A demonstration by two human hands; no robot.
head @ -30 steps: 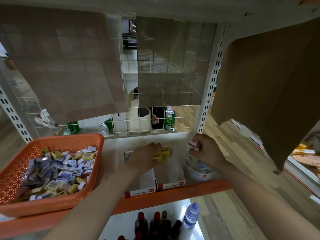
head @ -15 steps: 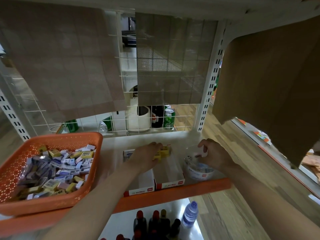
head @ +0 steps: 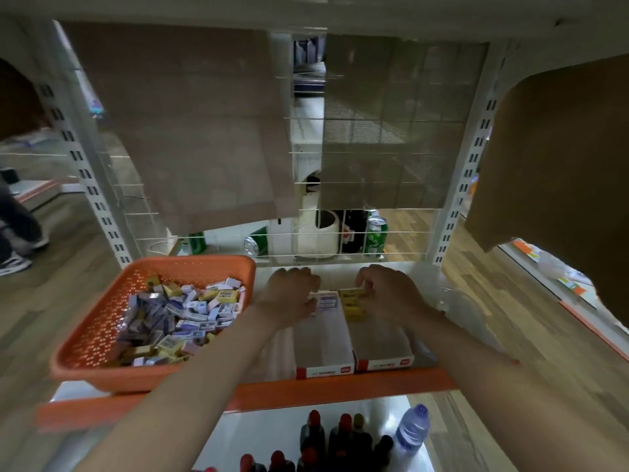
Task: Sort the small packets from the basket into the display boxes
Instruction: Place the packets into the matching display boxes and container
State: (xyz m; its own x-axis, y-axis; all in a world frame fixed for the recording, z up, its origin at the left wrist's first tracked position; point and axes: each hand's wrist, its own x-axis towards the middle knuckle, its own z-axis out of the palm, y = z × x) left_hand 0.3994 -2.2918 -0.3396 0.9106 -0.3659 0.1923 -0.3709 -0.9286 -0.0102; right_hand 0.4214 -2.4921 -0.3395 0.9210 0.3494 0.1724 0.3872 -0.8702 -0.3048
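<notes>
Basket [head: 102,335]: orange perforated plastic, heaped with small rectangular packets [head: 190,311].
Left hand [head: 289,296]: curled over pale packets [head: 326,302] at the far end of the left box [head: 323,345], which is flat cardboard; grasp unclear.
Right hand [head: 388,294]: fingertips curled against yellow packets [head: 352,304] in the right box [head: 381,345]; grasp unclear.

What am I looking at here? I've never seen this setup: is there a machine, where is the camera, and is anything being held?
There is no machine. These are a person's two bare hands, seen by one wide-angle camera worn on the head, looking forward and down. On the shelf, an orange basket sits at the left, full of small packets. Beside it stand two open display boxes. The left box has pale packets at its far end, and the right box has yellow packets. The left hand is at the pale ones. The right hand touches the yellow ones with curled fingers. Whether either hand actually grips a packet is too blurred to tell. Bottles stand on the lower shelf.
</notes>
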